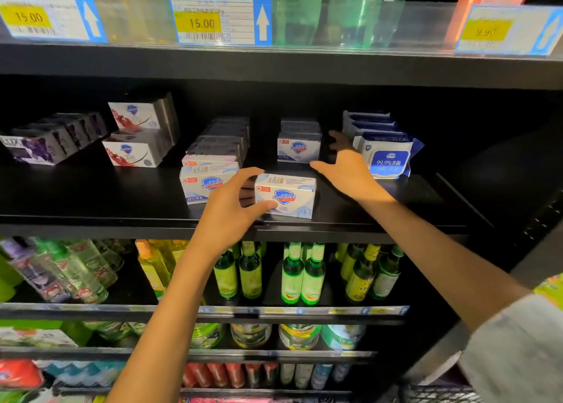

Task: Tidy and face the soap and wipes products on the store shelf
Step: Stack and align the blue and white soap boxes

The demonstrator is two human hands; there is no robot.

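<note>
A: Where is the white soap box (285, 198) just now?

B: At the front lip of the black shelf (91, 195), forward of its own row (299, 146) and just right of the neighbouring white row (208, 180), label facing out.

A: How would you expect it to handle?

B: My guess: a light, stiff carton, glossy enough to slide on the shelf, with corners that would dent if squeezed hard. Best held across its short ends or top and front, not by the printed face alone.

A: And the left hand (231, 210)?

B: Its grip is on the box: thumb low on the front face, fingers arched over the top left corner. The forearm rises from below.

A: The right hand (347, 171)?

B: Behind and right of the box, fingers spread and relaxed, holding nothing. It reaches into the gap between the box's row and the wipes packs (385, 156), with the thumb pointing toward the row.
</note>
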